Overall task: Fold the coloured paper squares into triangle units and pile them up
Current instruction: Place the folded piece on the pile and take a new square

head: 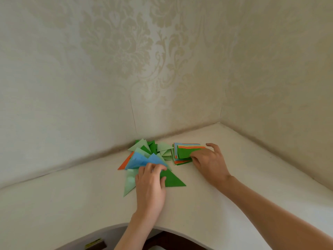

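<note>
Head view, left to right: cream wallpapered wall [72, 78] with a damask pattern wraps the corner behind a pale table [72, 192]. Pile of folded triangles [149, 150] sits near the back wall, left of centre: light green and dark green ones at the back, an orange triangle [126, 162] poking out at the left edge, light blue triangles [138, 160] on top toward the front. A pale green triangle [129, 183] lies at the near-left of the pile, partly under the left hand [150, 184]. Left hand is palm down on the front of the pile, fingers bent, fingertips on the blue paper and on the top corner of a dark green triangle [173, 179] that sticks out to the right of the hand; looks like pressing rather than a real grip, can't tell if the thumb pinches anything. Just right of the pile, close but apart from it: stack of unfolded squares [182, 153], dark green sheet on top, orange, yellow and blue edges showing along the far side. Right hand [209, 159] rests on the stack's right side, fingers curled over the top green sheet, thumb out beyond the far corner; whether it's actually pinching the sheet is hidden by the fingers. Table's front edge curves inward at the bottom, dark space below it.
</note>
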{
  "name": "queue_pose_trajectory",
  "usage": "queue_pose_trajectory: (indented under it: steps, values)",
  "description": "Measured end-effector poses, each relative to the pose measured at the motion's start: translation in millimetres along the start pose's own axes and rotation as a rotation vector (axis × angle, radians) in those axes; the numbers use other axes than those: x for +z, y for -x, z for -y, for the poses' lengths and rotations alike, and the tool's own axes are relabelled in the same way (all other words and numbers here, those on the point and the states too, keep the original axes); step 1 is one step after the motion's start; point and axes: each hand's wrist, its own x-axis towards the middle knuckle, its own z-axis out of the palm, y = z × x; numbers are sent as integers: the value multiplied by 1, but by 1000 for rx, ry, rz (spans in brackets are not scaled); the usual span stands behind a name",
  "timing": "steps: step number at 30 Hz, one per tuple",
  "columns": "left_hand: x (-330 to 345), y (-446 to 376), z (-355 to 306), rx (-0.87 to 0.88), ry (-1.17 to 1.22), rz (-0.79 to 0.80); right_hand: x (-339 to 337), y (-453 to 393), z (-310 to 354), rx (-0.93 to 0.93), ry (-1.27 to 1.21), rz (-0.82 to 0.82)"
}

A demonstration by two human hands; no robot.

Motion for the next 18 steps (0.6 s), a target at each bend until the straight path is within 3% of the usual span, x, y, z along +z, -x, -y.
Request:
queue_pose_trajectory:
  steps: [5, 11, 18]
  values:
    - [-3, 2, -14, 31, 36, 34, -24, 10, -8, 3, -121, -82]
    - [4, 5, -53, 174, 248, 103, -60, 43, -24, -59, -150, -175]
    - [30, 16, -86, 289, 333, 278, -77, 95, -38, -8, -254, -48]
